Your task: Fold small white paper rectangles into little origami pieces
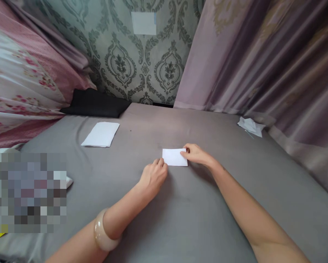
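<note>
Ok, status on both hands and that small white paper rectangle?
Right hand: fingers on the right edge of the small white paper rectangle. Left hand: fingertips at its lower left corner. Stack of white paper sheets off to the left, on the grey fabric surface.

Smooth, matt white paper [174, 157]; soft grey cloth [131, 128]; glossy cream bangle [105, 230].

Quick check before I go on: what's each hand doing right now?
Left hand: fingers curled at the corner of the white paper; can't tell if gripping.
Right hand: closed, apparently pinching the paper's far right corner.
</note>
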Available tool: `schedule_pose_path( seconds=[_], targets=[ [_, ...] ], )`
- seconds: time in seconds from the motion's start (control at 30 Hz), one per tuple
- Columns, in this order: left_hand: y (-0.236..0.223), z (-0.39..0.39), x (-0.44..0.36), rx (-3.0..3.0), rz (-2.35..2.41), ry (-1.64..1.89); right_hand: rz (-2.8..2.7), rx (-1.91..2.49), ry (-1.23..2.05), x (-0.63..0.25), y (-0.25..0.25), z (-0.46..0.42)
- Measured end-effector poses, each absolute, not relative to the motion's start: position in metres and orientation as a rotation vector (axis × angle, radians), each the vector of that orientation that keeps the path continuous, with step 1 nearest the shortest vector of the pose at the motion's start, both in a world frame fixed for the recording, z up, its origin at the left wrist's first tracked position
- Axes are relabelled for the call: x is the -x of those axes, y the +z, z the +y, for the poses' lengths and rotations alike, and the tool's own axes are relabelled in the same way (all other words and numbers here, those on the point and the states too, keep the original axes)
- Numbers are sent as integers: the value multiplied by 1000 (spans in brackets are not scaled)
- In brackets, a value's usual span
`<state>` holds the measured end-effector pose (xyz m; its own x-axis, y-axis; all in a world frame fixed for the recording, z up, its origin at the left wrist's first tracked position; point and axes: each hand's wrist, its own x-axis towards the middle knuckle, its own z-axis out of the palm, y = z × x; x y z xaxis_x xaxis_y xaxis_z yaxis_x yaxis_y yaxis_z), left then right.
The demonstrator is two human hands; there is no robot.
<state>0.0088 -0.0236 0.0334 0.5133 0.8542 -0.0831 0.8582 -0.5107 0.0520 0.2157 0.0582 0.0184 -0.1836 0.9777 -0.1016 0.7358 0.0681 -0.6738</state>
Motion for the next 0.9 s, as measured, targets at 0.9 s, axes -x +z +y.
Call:
schedule_pose_path(
  seconds=[0.9],
  targets=[
    [3, 0, -15, -2834, 1095, 331, -2113, 1651, 498, -225, 26, -34]
  ],
)
